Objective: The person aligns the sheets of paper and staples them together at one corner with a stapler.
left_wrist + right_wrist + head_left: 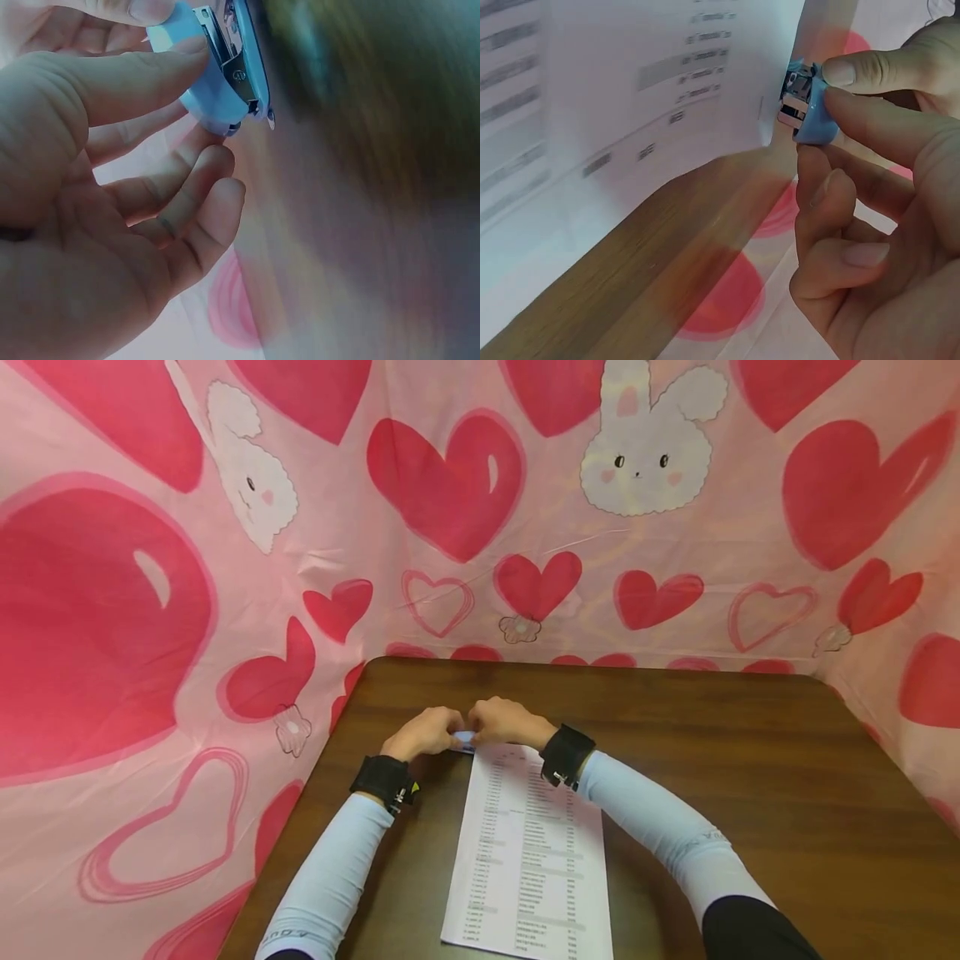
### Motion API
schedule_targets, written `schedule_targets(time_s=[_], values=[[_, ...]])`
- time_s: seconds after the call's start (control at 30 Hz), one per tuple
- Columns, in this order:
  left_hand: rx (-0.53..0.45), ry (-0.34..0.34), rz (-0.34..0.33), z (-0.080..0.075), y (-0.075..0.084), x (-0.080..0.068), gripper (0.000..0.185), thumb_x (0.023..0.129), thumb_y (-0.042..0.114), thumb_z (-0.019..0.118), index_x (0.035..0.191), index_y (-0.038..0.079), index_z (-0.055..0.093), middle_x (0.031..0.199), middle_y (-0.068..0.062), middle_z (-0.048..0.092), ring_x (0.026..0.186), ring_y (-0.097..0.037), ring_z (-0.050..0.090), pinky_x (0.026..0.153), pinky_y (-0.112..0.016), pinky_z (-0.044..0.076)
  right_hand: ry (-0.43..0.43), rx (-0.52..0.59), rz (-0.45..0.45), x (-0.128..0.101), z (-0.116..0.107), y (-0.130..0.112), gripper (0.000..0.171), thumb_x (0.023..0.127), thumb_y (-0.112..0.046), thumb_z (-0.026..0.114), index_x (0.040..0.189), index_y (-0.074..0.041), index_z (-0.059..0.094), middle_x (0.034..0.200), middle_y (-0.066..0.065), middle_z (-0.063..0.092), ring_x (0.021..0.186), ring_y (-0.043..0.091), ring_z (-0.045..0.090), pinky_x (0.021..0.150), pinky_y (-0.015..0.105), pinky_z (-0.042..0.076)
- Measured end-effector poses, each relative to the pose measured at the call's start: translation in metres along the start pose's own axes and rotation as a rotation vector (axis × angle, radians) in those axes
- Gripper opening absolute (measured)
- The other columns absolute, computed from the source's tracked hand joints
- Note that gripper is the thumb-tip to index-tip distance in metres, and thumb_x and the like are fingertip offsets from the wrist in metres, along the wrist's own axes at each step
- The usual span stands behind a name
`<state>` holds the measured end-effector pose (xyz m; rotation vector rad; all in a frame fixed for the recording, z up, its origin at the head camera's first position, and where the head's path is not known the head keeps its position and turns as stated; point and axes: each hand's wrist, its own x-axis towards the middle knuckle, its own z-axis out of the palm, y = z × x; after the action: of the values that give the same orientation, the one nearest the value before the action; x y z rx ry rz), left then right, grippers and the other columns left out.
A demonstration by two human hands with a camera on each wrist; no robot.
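Observation:
A small light-blue stapler (464,741) is held between both hands at the far left corner of a printed paper sheet (498,843). My left hand (425,732) pinches the stapler's body, its thumb lying along the blue shell (206,101) in the left wrist view while the lower fingers curl loosely. From the other side, my right hand (510,723) grips it with thumb and index finger. In the right wrist view the stapler's metal mouth (793,112) faces the paper's edge, just apart from it. A thin staple (761,108) shows in the paper near that corner.
The paper lies lengthwise on a dark brown wooden table (735,777). A pink cloth (450,585) with red hearts and white rabbits hangs behind the table and along its sides. Black bands with small cameras (384,782) wrap both wrists.

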<state>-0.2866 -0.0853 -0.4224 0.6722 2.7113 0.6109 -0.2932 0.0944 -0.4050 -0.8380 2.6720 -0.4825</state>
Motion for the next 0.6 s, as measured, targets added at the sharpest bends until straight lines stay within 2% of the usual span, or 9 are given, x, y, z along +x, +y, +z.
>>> schedule_targets(time_s=[0.2,0.33,0.47,0.6], values=[[0.026,0.005,-0.026,-0.007,-0.011,-0.007,0.015,0.084,0.015,0.076,0.097,0.011,0.070,0.091,-0.001,0.067,0.083,-0.017,0.056,0.075,-0.032,0.047,0.017,-0.034,0.002,0.012,0.007,-0.011,0.012,0.084,-0.022,0.076,0.093,-0.015,0.073,0.082,-0.005,0.069,0.071,0.012,0.057,0.058,0.029,0.046],[0.031,0.017,-0.016,-0.009,-0.016,-0.007,0.014,0.083,0.013,0.076,0.095,0.010,0.071,0.089,-0.002,0.066,0.082,-0.017,0.055,0.073,-0.031,0.046,0.035,-0.063,0.021,0.019,0.010,-0.015,0.012,0.084,-0.024,0.076,0.092,-0.016,0.073,0.082,-0.004,0.068,0.071,0.013,0.057,0.058,0.030,0.046],[0.076,0.041,-0.045,-0.015,-0.013,-0.008,0.018,0.085,0.014,0.073,0.102,0.008,0.070,0.097,-0.007,0.067,0.090,-0.022,0.058,0.080,-0.037,0.050,0.060,-0.079,0.038,0.020,0.007,-0.015,0.013,0.086,-0.028,0.074,0.093,-0.017,0.072,0.081,-0.007,0.067,0.070,0.011,0.057,0.058,0.029,0.046],[0.169,0.206,-0.080,-0.014,0.011,-0.020,0.018,0.089,0.017,0.067,0.103,0.007,0.069,0.101,-0.013,0.068,0.096,-0.030,0.064,0.080,-0.045,0.054,0.112,-0.048,0.054,0.004,0.003,-0.013,0.016,0.091,-0.033,0.068,0.091,-0.016,0.070,0.073,-0.005,0.062,0.065,0.011,0.053,0.055,0.028,0.041]])
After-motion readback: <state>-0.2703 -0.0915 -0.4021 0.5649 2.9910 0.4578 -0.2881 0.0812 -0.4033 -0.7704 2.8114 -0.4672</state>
